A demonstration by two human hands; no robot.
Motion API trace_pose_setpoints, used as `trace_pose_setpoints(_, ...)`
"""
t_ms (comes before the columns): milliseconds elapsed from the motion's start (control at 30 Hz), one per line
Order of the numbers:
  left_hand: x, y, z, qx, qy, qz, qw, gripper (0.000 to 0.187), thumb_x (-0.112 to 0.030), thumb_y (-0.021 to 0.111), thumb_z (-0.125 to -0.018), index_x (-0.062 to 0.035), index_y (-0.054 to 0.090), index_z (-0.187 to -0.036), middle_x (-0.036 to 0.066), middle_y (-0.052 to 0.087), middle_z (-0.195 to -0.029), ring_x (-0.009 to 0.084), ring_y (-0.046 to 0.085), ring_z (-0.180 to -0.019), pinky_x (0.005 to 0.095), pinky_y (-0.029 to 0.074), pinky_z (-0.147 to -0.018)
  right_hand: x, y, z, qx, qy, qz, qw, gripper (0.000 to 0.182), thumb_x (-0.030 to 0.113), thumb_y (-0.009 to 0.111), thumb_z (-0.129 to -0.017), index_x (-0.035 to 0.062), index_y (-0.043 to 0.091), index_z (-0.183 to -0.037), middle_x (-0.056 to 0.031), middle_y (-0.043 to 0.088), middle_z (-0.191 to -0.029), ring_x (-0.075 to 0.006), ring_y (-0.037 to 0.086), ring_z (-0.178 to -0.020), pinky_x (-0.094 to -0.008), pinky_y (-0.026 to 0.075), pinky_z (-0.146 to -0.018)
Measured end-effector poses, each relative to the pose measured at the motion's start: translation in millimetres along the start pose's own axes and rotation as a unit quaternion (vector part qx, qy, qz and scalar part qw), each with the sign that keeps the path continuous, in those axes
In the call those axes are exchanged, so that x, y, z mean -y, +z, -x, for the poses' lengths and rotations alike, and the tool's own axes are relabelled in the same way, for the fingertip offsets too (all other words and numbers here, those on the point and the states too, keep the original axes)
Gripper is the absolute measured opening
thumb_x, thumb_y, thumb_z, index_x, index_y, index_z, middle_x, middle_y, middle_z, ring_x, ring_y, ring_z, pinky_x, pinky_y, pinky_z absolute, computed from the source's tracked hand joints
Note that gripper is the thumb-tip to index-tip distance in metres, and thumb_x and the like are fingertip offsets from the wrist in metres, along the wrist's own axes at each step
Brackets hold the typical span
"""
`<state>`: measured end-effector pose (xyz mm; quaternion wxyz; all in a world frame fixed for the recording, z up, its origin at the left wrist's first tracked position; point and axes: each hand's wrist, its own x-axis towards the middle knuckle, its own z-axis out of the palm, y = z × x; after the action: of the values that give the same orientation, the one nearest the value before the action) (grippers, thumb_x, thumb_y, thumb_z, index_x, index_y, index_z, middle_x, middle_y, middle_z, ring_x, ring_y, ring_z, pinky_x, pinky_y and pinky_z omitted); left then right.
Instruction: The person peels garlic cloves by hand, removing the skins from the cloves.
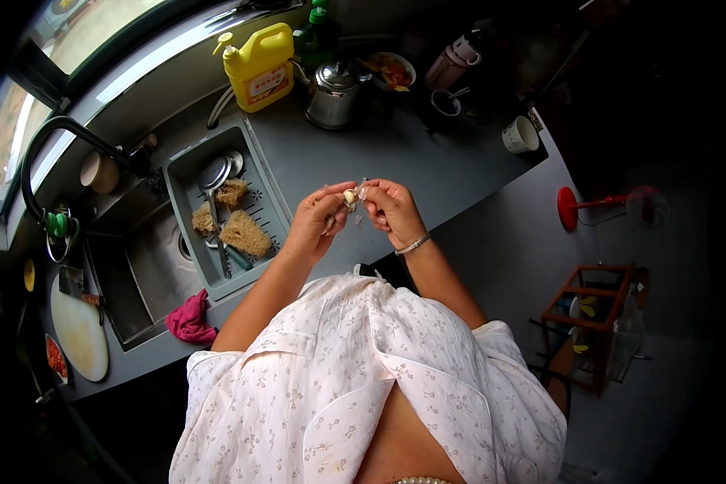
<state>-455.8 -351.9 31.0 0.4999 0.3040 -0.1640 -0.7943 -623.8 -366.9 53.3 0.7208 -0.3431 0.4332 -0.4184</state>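
Note:
Above the counter's front edge, my left hand [318, 216] pinches a pale garlic clove [350, 196] between thumb and fingertips. Close beside it on the right, my right hand [390, 211] has its thumb and forefinger pressed on a thin, whitish piece of skin [362, 194] next to the clove. Small loose flakes hang below the fingertips. What lies inside the curled lower fingers of my left hand is partly hidden.
Left of my hands, a grey tray [278, 211] with sponges and ladle spans the sink [141, 270]. Behind stand a yellow jug [258, 68], metal pot [333, 97], bowl [394, 71] and paper cup [520, 135]. A cutting board [81, 335] and pink cloth [191, 319] lie left.

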Motion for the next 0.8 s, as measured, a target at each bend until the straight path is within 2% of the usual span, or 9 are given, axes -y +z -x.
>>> trace_pose_setpoints(200, 0.1, 2.9, 1.5, -0.019, -0.006, -0.007, 1.0, 0.03, -0.005, 0.06, -0.086, 0.0044, 0.057, -0.114, 0.002, 0.059, -0.08, 0.0051, 0.045, -0.056, 0.0177, 0.032, -0.044, -1.0, -2.3, -2.4, -0.007, -0.007, 0.007, 1.0, 0.015, 0.016, 0.06, -0.09, 0.0018, 0.058, -0.095, 0.0016, 0.054, -0.064, -0.0013, 0.039, -0.043, -0.0146, 0.029, -0.036)
trace_pose_setpoints(367, 0.7, 2.5, 0.9, -0.006, -0.005, -0.044, 0.999, 0.037, -0.004, 0.064, -0.083, 0.0032, 0.053, -0.117, 0.003, 0.06, -0.081, 0.0051, 0.046, -0.056, 0.0173, 0.031, -0.045, 5.3, 3.9, -4.3, -0.02, -0.023, 0.015, 0.999, 0.015, 0.016, 0.062, -0.089, 0.0021, 0.059, -0.092, 0.0025, 0.054, -0.064, -0.0008, 0.039, -0.043, -0.0141, 0.028, -0.037)
trace_pose_setpoints(433, 1.2, 2.7, 1.6, -0.013, -0.004, -0.061, 0.998, 0.029, -0.005, 0.064, -0.085, 0.0004, 0.055, -0.111, 0.003, 0.061, -0.083, 0.0044, 0.047, -0.057, 0.0168, 0.033, -0.043, 6.8, 4.5, -6.3, -0.028, -0.033, 0.018, 0.999, 0.014, 0.016, 0.064, -0.087, 0.0023, 0.06, -0.09, 0.0034, 0.054, -0.063, -0.0003, 0.039, -0.044, -0.0136, 0.028, -0.038)
trace_pose_setpoints(533, 4.7, -5.1, -1.8, -0.033, -0.014, -0.046, 0.998, 0.026, -0.004, 0.063, -0.085, 0.0001, 0.056, -0.11, 0.004, 0.062, -0.085, 0.0046, 0.047, -0.056, 0.0167, 0.033, -0.043, 4.6, 1.3, -12.4, -0.076, -0.06, 0.038, 0.995, 0.012, 0.014, 0.064, -0.086, 0.0031, 0.06, -0.091, 0.0039, 0.053, -0.063, -0.0004, 0.041, -0.047, -0.0143, 0.029, -0.041)
trace_pose_setpoints(700, 7.4, -14.5, -5.5, -0.056, -0.018, -0.031, 0.998, 0.022, -0.006, 0.064, -0.086, -0.0011, 0.058, -0.107, 0.004, 0.063, -0.086, 0.0044, 0.047, -0.056, 0.0161, 0.034, -0.044, -11.9, -15.5, -26.4, -0.13, -0.107, 0.188, 0.968, 0.013, 0.014, 0.065, -0.085, 0.0017, 0.067, -0.09, 0.0038, 0.055, -0.063, -0.0025, 0.045, -0.05, -0.0174, 0.036, -0.046)
trace_pose_setpoints(800, 6.6, -14.9, -5.4, -0.077, -0.018, -0.02, 0.997, 0.022, -0.008, 0.066, -0.086, -0.0005, 0.057, -0.105, 0.004, 0.062, -0.085, 0.0042, 0.047, -0.056, 0.0165, 0.033, -0.043, -13.2, -20.1, -28.2, -0.13, -0.081, 0.23, 0.961, 0.017, 0.017, 0.066, -0.085, 0.0012, 0.069, -0.09, 0.0036, 0.056, -0.064, -0.0035, 0.047, -0.051, -0.0183, 0.038, -0.049)
